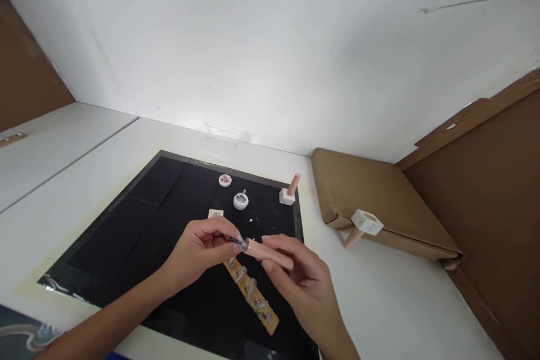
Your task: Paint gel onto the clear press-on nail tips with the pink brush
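Note:
Between the thumb and fingers of my right hand point(297, 275) is a peach nail polish brush cap point(270, 254), its brush end pointing left. My left hand point(213, 244) pinches a small clear nail tip point(239, 236), with a dark part beside it. The brush end meets the nail tip, but the exact contact is too small to make out. Below my hands, a tan strip point(270, 323) holds several clear nail tips point(250, 289). A white square block point(215, 213), likely a bottle, shows partly behind my left hand.
A black mat point(181, 242) covers the white table. On it are two small round pots point(241, 201) point(225, 180) and a white bottle with a peach cap point(287, 197). Another such bottle point(367, 222) lies against a cardboard box point(379, 202). A clear tray point(223, 131) sits by the wall.

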`<state>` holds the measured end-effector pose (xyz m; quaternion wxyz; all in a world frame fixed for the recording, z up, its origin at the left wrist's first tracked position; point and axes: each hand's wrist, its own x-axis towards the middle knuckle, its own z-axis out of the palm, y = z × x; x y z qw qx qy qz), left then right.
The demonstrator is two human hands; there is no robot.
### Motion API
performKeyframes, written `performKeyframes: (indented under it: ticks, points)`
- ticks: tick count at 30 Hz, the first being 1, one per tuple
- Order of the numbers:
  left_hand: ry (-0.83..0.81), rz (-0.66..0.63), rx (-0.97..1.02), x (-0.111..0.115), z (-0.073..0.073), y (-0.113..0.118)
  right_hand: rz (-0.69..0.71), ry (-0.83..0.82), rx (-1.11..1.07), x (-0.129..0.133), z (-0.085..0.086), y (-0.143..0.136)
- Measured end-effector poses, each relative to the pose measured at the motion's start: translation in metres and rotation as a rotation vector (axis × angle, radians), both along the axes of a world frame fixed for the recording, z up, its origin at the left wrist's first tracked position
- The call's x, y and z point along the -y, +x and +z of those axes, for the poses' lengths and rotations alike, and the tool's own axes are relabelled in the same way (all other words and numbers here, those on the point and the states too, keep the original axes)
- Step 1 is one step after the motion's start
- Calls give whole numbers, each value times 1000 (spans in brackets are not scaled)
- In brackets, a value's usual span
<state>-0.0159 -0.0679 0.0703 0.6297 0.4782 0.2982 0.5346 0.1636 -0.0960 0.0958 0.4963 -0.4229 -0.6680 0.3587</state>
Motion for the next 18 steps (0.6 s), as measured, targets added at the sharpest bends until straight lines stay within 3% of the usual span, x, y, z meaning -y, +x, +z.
performKeyframes:
  ticks: [18]
  points:
    - [-52,1,6,0,1,0,49,140,61,0,6,3]
